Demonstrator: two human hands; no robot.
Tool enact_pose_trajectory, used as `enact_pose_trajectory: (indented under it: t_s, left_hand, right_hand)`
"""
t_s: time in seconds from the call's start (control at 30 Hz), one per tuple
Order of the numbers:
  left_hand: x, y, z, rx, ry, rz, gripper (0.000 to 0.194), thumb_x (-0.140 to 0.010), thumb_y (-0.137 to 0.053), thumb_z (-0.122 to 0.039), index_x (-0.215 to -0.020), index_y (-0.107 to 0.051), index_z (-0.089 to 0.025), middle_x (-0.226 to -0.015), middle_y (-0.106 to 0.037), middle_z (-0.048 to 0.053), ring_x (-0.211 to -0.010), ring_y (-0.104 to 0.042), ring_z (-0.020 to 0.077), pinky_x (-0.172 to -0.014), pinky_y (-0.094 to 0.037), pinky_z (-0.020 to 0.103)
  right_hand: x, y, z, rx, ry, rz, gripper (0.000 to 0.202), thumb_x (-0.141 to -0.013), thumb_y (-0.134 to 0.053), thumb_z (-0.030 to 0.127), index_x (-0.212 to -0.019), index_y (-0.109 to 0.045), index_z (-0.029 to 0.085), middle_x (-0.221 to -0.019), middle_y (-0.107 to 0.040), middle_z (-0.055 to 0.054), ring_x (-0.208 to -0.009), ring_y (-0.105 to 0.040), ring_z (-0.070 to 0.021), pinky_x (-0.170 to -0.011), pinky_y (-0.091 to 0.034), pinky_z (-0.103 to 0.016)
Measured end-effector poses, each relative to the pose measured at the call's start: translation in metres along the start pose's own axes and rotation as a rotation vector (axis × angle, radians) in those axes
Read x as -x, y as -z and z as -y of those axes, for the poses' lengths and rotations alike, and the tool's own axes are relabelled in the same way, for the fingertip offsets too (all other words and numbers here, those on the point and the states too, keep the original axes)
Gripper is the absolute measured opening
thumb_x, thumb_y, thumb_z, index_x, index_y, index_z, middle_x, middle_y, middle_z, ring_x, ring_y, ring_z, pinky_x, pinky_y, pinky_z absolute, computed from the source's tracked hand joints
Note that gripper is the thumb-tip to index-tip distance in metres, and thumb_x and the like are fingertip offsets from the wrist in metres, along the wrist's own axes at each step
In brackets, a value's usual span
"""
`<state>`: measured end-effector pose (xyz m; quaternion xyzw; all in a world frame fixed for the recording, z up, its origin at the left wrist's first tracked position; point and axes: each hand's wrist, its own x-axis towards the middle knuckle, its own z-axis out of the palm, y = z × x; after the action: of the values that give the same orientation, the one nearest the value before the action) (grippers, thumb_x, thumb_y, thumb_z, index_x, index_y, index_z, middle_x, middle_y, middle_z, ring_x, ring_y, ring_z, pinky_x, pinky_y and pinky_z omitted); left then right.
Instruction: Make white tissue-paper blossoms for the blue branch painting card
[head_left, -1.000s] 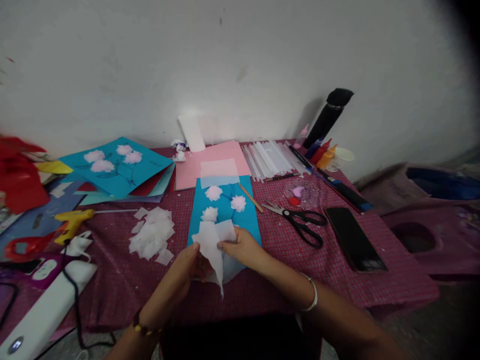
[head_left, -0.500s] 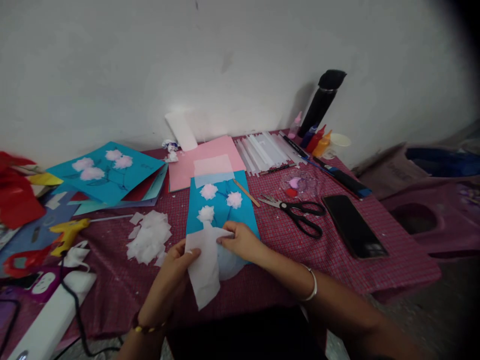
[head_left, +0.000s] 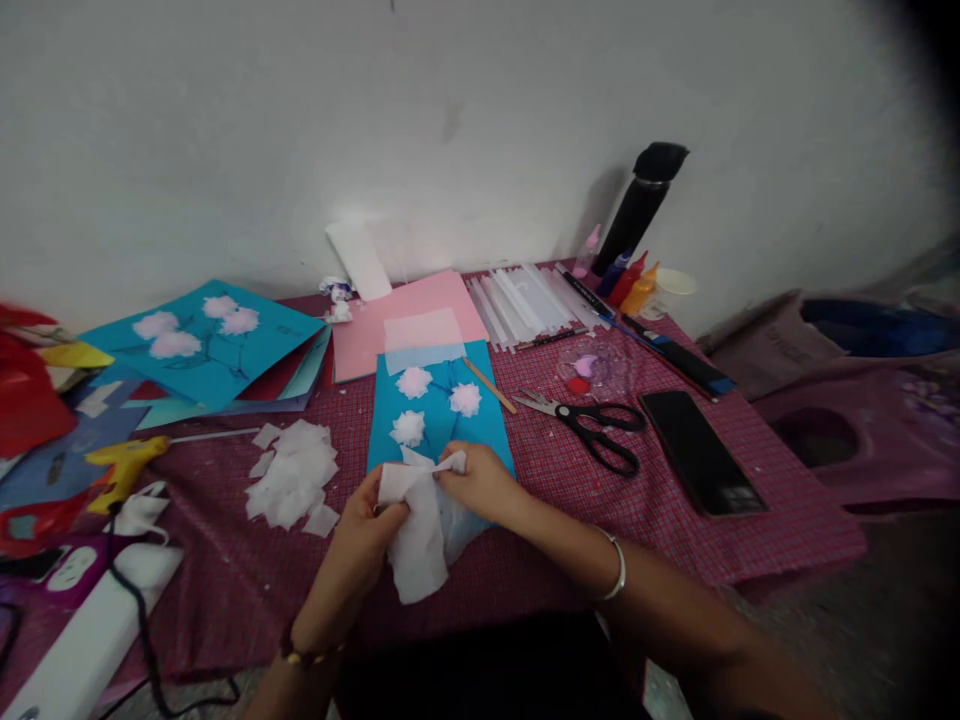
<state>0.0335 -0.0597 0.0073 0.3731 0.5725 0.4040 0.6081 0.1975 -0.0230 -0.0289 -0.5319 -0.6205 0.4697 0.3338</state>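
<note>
A white tissue hangs between my two hands, over the near end of a blue sheet of paper. Its left side is pinched by my left hand, thumb on top. My right hand grips the tissue's upper right part, which looks creased and bunched. On the blue sheet are three fluffy white-pink paper flowers with drawn stems. A thin wooden stick lies across the sheet's right edge. Left of the sheet is a pile of small white tissue pieces.
Black scissors and a phone lie to the right. Behind are glue sticks, paint bottles and a black flask. A yellow glue gun, a white power strip and a finished-looking flower sheet are left.
My left hand has moved up and right, closer to my right hand. The tissue has become more folded and bunched between them. The view has shifted slightly.
</note>
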Motion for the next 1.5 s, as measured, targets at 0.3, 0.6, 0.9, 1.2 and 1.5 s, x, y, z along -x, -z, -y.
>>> enact_pose_trajectory:
  t_s: [0.3,0.6,0.9,1.2,1.5]
  left_hand:
    - [0.003,-0.001,0.000,-0.120,-0.038,-0.005,0.044,-0.064,-0.058,-0.017,-0.107,-0.051,-0.018,-0.072,-0.061,-0.004,-0.052,-0.052,0.0100,-0.047,-0.040,0.019]
    - [0.019,-0.028,0.011,-0.670,-0.361,-0.073,0.009,-0.077,-0.055,-0.024,-0.083,-0.059,-0.019,-0.065,-0.056,-0.003,-0.058,-0.050,0.0136,-0.057,-0.036,0.024]
    - [0.024,-0.025,0.016,-0.756,-0.495,-0.106,0.012,-0.080,-0.055,-0.024,-0.069,-0.055,-0.019,-0.058,-0.048,-0.004,-0.053,-0.042,0.0107,-0.053,-0.031,0.022]
    - [0.027,-0.027,0.011,-0.658,-0.452,-0.054,0.016,-0.075,-0.058,-0.020,-0.060,-0.053,-0.017,-0.056,-0.046,-0.004,-0.053,-0.042,0.0096,-0.053,-0.031,0.022]
    - [0.022,0.011,0.002,0.355,0.010,-0.197,0.033,-0.060,-0.075,-0.023,-0.090,-0.061,-0.017,-0.073,-0.068,0.001,-0.064,-0.063,0.0162,-0.063,-0.049,0.027]
  right_hand:
    - [0.008,0.016,0.016,0.124,0.112,0.009,0.029,-0.073,-0.065,0.025,-0.101,-0.059,0.021,-0.092,-0.063,-0.001,-0.082,-0.058,-0.0157,-0.070,-0.044,-0.026]
    - [0.014,0.024,0.032,0.493,0.346,-0.061,0.015,-0.079,-0.061,0.017,-0.094,-0.061,0.021,-0.103,-0.061,-0.004,-0.099,-0.055,-0.0198,-0.087,-0.039,-0.035]
    - [0.008,0.023,0.023,0.508,0.306,-0.110,0.006,-0.084,-0.059,0.024,-0.082,-0.061,0.019,-0.088,-0.062,-0.004,-0.085,-0.056,-0.0188,-0.077,-0.039,-0.032]
    - [0.006,0.025,0.023,0.460,0.314,-0.039,0.009,-0.078,-0.064,0.017,-0.086,-0.061,0.020,-0.088,-0.066,-0.002,-0.087,-0.059,-0.0189,-0.081,-0.038,-0.033]
    - [0.001,0.021,0.017,0.232,0.136,-0.057,0.011,-0.078,-0.060,0.017,-0.088,-0.060,0.021,-0.086,-0.066,-0.001,-0.078,-0.060,-0.0158,-0.070,-0.042,-0.027]
